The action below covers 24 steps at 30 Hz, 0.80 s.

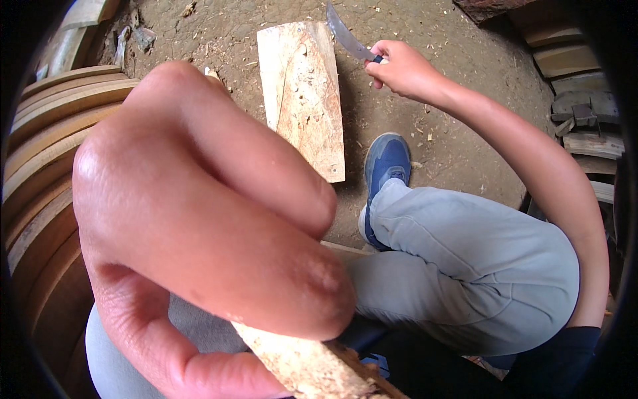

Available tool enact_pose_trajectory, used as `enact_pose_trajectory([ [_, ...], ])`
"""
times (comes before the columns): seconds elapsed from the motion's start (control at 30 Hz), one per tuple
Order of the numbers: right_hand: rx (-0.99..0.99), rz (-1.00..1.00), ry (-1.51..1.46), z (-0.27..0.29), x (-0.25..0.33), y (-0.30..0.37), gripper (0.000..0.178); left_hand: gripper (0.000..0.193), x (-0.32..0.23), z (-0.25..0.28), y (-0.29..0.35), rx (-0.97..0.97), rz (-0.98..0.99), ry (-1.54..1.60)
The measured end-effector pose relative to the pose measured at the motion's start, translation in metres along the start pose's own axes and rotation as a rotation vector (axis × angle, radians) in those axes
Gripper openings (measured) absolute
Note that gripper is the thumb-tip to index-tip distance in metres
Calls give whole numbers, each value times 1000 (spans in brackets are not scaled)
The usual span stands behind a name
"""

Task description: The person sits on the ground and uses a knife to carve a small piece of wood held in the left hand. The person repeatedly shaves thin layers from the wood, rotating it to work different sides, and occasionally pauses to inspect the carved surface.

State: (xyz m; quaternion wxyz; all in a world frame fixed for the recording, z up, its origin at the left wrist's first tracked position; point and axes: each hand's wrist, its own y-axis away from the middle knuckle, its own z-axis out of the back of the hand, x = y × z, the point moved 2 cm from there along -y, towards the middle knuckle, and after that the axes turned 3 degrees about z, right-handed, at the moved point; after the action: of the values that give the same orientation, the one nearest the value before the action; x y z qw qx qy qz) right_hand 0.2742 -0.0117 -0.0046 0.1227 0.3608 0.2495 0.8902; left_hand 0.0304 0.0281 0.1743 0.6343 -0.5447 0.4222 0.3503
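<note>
Looming closest of all, the person's left hand (149, 179) pinches a rough-edged piece of wood (299, 362), the thumb on one side and the bent index finger on the other, parted only by its thickness. Another finger curls in above, though I cannot tell whether it touches. The wood is near the body, over the lap, its far end running out of sight; presumably that thumb-and-finger hold keeps it steady while leaving much of it uncovered.

Well away and ahead, the right hand (402, 70) closes its fingers around the dark handle of a curved-blade knife (347, 38). That arm reaches out past the bent knee, which seems to keep the edge clear of both the leg and the other hand; the blade points away, its tip just beside the far end of a pale wooden board (292, 86).

Small wood chips (304, 90) lie on the board, and it sits between the left hand and the blue shoe (391, 159), perhaps so it is within easy reach. Planks (53, 139) are stacked on the left, and more cut timber (568, 61) is piled along the right, apparently to leave the dirt floor (458, 56) between them for working room
</note>
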Motion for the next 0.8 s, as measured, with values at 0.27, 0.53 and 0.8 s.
enact_pose_trajectory([
  [0.27, -74, -26, 46, 9, -5, 1, 23, 40, 39, 7, 31, -392, 995, -199],
  [0.53, -48, 70, -12, 21, 2, 3, 30, 43, 125, -9, 83, -628, 1296, 24],
  [0.8, 82, 249, 199, 12, 19, 34, 32, 43, 136, -19, 85, -547, 1384, 27],
])
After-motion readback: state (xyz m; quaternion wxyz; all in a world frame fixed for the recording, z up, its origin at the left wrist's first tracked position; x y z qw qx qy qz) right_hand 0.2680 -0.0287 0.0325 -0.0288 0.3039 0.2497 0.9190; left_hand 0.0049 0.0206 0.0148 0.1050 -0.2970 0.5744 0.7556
